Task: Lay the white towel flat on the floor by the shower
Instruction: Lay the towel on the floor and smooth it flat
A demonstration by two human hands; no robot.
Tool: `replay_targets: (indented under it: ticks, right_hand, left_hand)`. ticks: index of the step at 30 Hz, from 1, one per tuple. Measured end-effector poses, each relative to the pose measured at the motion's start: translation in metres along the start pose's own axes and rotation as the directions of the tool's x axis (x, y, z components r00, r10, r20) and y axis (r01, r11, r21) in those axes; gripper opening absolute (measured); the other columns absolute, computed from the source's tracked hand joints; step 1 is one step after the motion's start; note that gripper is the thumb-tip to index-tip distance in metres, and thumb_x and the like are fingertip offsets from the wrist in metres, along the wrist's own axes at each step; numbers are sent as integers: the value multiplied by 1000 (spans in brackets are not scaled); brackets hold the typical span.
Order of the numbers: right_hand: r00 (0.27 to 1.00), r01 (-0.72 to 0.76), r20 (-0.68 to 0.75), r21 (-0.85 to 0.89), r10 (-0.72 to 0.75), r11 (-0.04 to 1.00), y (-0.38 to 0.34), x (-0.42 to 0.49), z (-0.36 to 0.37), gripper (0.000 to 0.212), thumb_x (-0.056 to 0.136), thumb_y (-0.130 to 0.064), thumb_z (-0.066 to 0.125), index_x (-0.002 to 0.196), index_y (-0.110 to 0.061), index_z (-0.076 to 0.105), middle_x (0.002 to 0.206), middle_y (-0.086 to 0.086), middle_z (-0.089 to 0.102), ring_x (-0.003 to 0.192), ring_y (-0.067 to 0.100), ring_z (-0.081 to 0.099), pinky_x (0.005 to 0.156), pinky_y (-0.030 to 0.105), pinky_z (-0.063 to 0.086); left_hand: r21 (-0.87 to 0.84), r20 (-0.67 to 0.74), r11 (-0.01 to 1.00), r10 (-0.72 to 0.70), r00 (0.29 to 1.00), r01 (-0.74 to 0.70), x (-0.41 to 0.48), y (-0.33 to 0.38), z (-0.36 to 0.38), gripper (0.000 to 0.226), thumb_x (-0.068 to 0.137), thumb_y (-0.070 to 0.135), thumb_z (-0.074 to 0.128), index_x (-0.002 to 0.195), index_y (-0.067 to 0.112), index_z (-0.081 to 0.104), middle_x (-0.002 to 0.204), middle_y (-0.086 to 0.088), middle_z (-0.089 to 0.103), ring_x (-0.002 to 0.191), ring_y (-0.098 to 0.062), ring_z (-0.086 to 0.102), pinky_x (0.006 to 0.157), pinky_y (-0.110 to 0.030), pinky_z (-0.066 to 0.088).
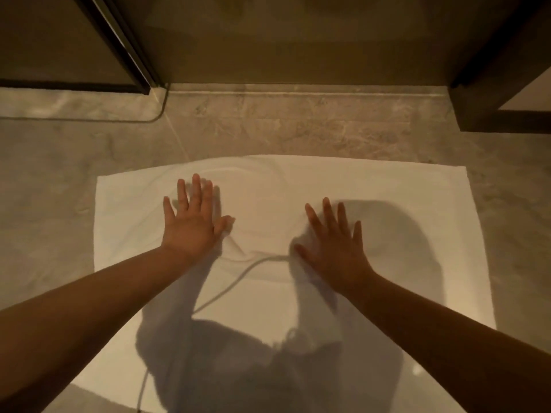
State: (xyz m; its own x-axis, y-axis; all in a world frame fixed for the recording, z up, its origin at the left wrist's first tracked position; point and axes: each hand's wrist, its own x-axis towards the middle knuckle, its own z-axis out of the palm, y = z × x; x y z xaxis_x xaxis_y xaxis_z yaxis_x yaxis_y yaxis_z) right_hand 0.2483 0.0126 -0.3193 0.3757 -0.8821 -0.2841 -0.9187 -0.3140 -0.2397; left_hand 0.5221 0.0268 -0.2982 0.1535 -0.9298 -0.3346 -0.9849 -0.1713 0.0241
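White towel (384,186) lies spread on the stone floor (44,186). Its far edge faces 12 o'clock, near the shower threshold (298,92) but not touching it. Both hands rest on the towel, palms down. Left hand (192,226) sits approx 10 o'clock from the towel's middle, right hand (335,251) approx 2 o'clock. Both are released: fingers straight & splayed, pressing flat, grasping nothing. Bare forearms reach in from 7 & 5 o'clock, angled inward. Small creases bunch btwn the thumbs. A thin pale cord (235,283) curves over the towel btwn the arms. Dark door frame (128,49) stands at 11 o'clock.
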Motion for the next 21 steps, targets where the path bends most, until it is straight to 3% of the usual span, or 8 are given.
replay_targets:
  ticks: [3,5,14,21]
  right_hand:
    - [984,-118,137,29,113,993,-25,12,8,78,84,-73,14,147,-33,-8,158,5,-15,142,33,-16,107,66,2]
    - [973,-176,154,27,170,984,-31,17,13,76,85,-71,16,147,-35,-12,156,2,-22,141,32,-21,106,67,-1]
    - [975,-175,129,-68,183,982,-24,12,18,84,71,-79,1,137,-40,-33,149,-3,-38,136,26,-34,107,64,-10]
    - [983,-135,114,-90,145,987,3,24,13,81,72,-82,2,135,-45,-33,146,-6,-39,133,23,-37,105,64,-11]
  left_hand:
    - [-196,118,962,-170,978,191,-1,-28,-3,72,95,59,20,152,22,-2,160,-7,-10,146,-31,-9,115,-56,5]
    - [-218,195,953,-171,966,212,2,-38,-2,74,91,66,15,152,27,-1,160,-7,-11,146,-32,-12,114,-57,3]
    - [-81,213,995,-35,976,54,23,-62,11,100,64,87,-5,146,32,-21,154,-8,-31,140,-35,-27,111,-61,-6]
    - [59,179,989,124,976,-136,43,-88,10,97,64,88,-4,142,36,-27,152,-1,-36,140,-29,-30,112,-62,-4]
